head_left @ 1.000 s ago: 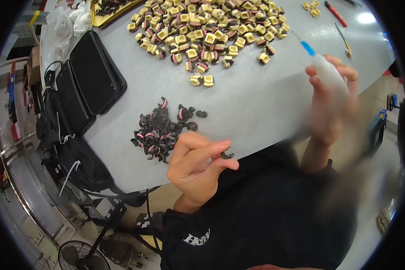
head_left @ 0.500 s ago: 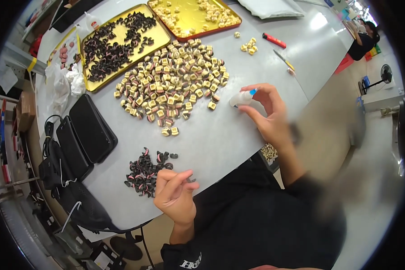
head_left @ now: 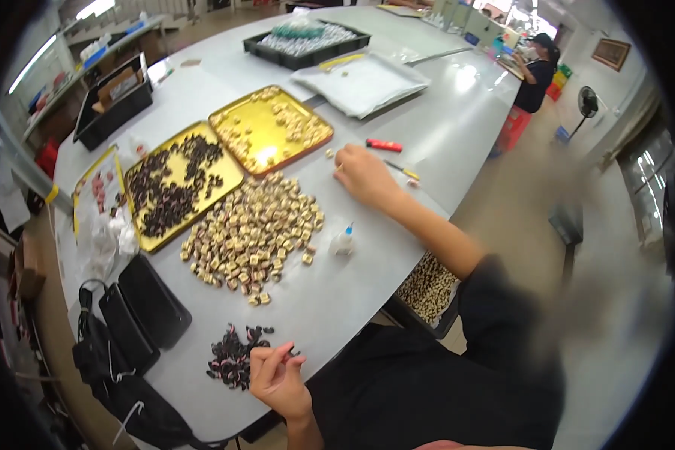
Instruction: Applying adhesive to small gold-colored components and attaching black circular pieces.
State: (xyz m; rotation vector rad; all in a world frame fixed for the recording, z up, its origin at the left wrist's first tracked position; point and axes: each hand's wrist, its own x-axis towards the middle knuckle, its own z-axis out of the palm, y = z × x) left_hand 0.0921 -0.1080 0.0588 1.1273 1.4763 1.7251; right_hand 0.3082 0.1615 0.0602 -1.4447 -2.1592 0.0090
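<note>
My left hand point(head_left: 280, 381) is closed, thumb and fingertips pinching a small black piece point(head_left: 293, 350). Right beside it lies a heap of curved black pieces with pink edges point(head_left: 231, 358). Farther off, my right hand point(head_left: 366, 176) reaches over the table with its fingers curled down and together, covering whatever is under them. One small cream piece point(head_left: 329, 153) lies just beyond its fingertips. A small clear bottle with a blue tip point(head_left: 343, 241) stands upright, untouched, between my hands. Left of the bottle spreads a big pile of cream-and-dark blocks point(head_left: 251, 236).
A yellow tray of dark pieces point(head_left: 144, 180) and a yellow tray of cream pieces point(head_left: 259, 139) lie beyond the pile. A red-handled tool point(head_left: 383, 145) and a yellow-handled one point(head_left: 402, 171) lie by my right hand. Black cases point(head_left: 154, 300) sit left. A person point(head_left: 534, 79) works far right.
My right hand has put the bottle down standing and moved away over the small cream pieces. My left hand keeps its pinch near the black heap. The view has tilted up.
</note>
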